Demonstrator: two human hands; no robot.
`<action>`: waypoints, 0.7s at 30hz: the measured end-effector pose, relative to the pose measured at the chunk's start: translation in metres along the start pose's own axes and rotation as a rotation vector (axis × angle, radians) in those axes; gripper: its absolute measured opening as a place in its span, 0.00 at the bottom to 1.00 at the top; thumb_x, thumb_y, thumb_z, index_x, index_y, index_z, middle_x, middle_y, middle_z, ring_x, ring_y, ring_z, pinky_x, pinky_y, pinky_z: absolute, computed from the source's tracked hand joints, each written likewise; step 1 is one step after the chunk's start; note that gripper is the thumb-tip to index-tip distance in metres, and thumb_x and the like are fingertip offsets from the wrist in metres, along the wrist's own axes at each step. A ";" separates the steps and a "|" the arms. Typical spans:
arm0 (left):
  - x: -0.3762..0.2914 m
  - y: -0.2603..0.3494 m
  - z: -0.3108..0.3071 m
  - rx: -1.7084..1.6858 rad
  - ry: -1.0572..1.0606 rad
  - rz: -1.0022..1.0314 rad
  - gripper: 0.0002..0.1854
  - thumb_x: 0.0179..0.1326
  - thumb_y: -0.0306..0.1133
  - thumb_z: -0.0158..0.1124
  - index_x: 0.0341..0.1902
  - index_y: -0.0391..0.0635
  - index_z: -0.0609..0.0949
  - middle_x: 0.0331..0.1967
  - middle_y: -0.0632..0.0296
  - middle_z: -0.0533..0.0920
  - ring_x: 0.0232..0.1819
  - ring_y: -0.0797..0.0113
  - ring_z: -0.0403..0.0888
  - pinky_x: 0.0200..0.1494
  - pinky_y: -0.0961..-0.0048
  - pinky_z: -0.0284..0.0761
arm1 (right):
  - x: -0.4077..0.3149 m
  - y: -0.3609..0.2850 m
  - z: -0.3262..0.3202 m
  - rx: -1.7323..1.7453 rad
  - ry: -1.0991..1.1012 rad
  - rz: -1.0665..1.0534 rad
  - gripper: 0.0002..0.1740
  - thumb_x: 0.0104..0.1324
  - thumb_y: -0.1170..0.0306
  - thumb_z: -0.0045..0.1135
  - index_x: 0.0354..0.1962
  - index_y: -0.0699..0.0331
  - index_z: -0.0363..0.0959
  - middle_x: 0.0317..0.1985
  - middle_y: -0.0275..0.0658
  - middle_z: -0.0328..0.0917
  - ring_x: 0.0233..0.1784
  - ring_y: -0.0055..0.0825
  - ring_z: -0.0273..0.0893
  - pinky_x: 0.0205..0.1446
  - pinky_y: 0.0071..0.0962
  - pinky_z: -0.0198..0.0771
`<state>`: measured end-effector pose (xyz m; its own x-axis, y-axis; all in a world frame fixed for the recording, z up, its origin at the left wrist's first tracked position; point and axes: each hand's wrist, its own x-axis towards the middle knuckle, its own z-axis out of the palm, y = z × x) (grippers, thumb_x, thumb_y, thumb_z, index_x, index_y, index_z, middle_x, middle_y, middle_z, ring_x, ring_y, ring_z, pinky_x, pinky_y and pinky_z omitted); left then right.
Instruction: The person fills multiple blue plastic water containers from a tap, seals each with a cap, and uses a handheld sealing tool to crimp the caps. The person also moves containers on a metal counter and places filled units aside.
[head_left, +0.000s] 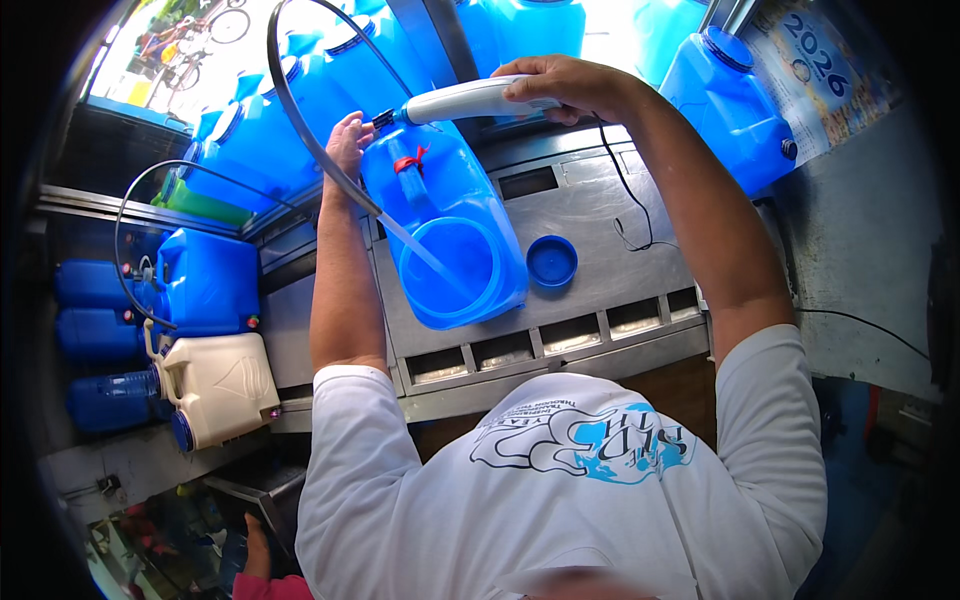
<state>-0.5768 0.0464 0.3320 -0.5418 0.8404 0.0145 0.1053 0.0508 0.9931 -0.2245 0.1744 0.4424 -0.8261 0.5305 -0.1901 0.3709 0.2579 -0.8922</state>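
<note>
A translucent blue water jug (471, 176) lies on its side on the metal counter, its wide round mouth toward me. A red tie (411, 160) is knotted around its handle. A clear hose (327, 161) arches over and runs into the mouth. My right hand (555, 86) holds a white corded handheld tool (465, 99) above the jug's far end. The tool's tip meets a small black fitting (384, 118). My left hand (348, 146) is beside that fitting with fingers curled; whether it grips the fitting is unclear. A blue screw cap (552, 261) lies right of the mouth.
Several blue jugs (300, 105) stand along the window behind. Another blue jug (720, 112) is at right, by a calendar poster (821, 71). A beige jug (225, 379) and a blue one (214, 281) sit at left. Slots (570, 334) line the counter's (480, 345) front. Someone's arm (256, 551) shows lower left.
</note>
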 end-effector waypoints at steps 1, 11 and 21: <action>0.001 0.000 0.001 -0.013 -0.013 0.022 0.27 0.73 0.46 0.55 0.68 0.43 0.70 0.57 0.48 0.77 0.58 0.60 0.76 0.63 0.65 0.71 | 0.001 -0.001 0.001 -0.018 0.015 -0.005 0.43 0.62 0.41 0.62 0.67 0.58 0.66 0.42 0.45 0.78 0.24 0.17 0.64 0.26 0.20 0.60; 0.001 0.002 0.002 -0.024 -0.041 0.007 0.26 0.73 0.47 0.54 0.67 0.43 0.72 0.57 0.49 0.77 0.56 0.60 0.76 0.63 0.66 0.70 | 0.007 -0.002 0.003 0.017 0.015 0.011 0.43 0.62 0.40 0.61 0.67 0.56 0.65 0.43 0.44 0.77 0.26 0.18 0.64 0.30 0.20 0.62; 0.001 0.012 -0.004 0.089 0.093 -0.083 0.28 0.72 0.53 0.54 0.66 0.47 0.74 0.56 0.49 0.79 0.58 0.61 0.76 0.62 0.63 0.70 | 0.004 -0.004 0.001 -0.019 0.017 -0.032 0.41 0.64 0.43 0.60 0.67 0.57 0.65 0.42 0.43 0.77 0.26 0.17 0.64 0.28 0.20 0.62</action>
<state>-0.5793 0.0462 0.3438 -0.6264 0.7777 -0.0525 0.1281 0.1692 0.9772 -0.2296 0.1743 0.4447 -0.8304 0.5353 -0.1545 0.3523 0.2898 -0.8899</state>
